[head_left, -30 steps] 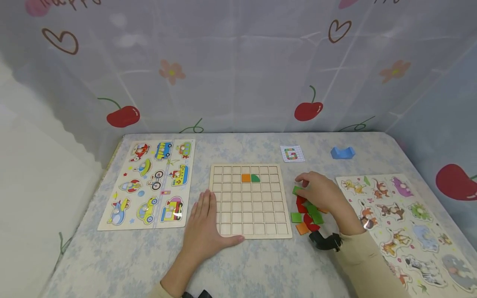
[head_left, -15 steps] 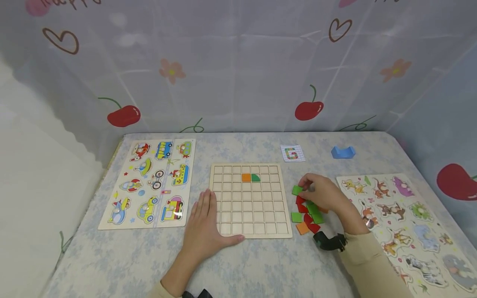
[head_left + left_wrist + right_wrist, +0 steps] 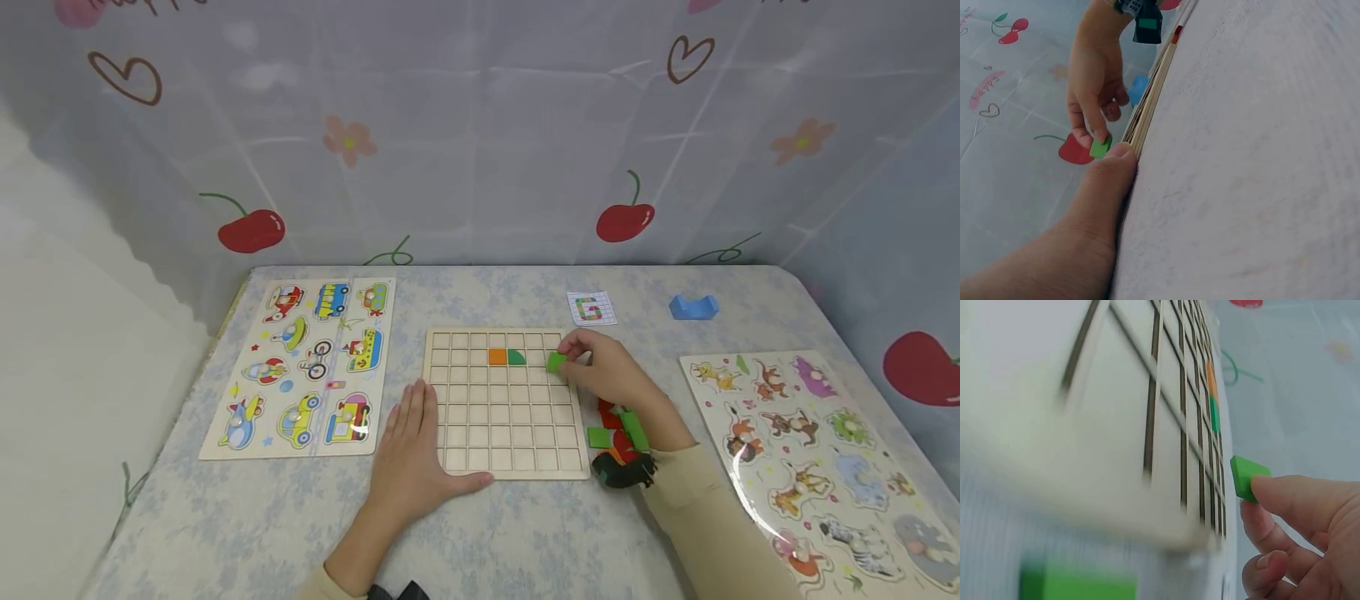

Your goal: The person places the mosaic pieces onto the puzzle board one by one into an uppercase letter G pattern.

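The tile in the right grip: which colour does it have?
Bright green; the tile shows best in the right wrist view.

The word "happy" (image 3: pixel 987 89) on a cherry-print backdrop cloth (image 3: pixel 1029 200); a capital G (image 3: pixel 581 310) on a small grid card (image 3: pixel 609 317).
In the left wrist view, "happy" runs aslant in lower-case letters over a pink patch (image 3: pixel 977 99), near a heart outline (image 3: pixel 989 110); in the head view the G is built of coloured squares, and lettering on the cloth is cut off at the top.
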Available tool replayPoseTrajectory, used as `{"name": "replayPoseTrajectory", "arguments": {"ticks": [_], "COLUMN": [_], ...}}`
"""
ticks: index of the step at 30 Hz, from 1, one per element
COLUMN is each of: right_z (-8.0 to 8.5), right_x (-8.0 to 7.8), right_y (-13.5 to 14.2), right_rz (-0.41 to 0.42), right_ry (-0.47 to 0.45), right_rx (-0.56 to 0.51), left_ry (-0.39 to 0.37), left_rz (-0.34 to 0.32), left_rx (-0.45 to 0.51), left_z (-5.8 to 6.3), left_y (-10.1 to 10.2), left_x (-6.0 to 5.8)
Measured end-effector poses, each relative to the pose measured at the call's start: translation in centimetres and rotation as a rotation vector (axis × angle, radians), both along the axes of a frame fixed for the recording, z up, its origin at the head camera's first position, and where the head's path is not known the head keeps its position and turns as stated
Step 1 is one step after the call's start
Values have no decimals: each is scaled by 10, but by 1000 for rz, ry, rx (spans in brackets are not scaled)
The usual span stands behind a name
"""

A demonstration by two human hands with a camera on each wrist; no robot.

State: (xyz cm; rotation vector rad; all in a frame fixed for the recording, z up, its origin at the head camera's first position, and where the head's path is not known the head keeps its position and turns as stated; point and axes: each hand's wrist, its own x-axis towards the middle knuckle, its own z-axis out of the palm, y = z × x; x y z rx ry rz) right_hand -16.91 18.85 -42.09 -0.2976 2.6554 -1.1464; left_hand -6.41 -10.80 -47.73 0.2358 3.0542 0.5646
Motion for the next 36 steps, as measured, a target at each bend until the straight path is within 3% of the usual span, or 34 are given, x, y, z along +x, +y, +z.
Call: {"name": "replayPoseTrajectory", "arguments": {"ticks": [7, 11, 15, 36], "right_z": [-3, -7, -9, -2], "right_x": [-11, -15, -17, -16], "right_y": [-55, -81, -97, -108], "right_rz": [65, 107, 95, 111], "right_ry": [20, 34, 47, 99], "right_rx": [-47, -18, 22, 239], "left_ry": [6, 15, 25, 12], "left_rz": [5, 2, -1, 1], "left_rx": [2, 16, 20, 16], "left_z": [1, -1, -2, 1], "left_y": [0, 0, 0, 1], "left_x": [0, 1, 2, 1]}}
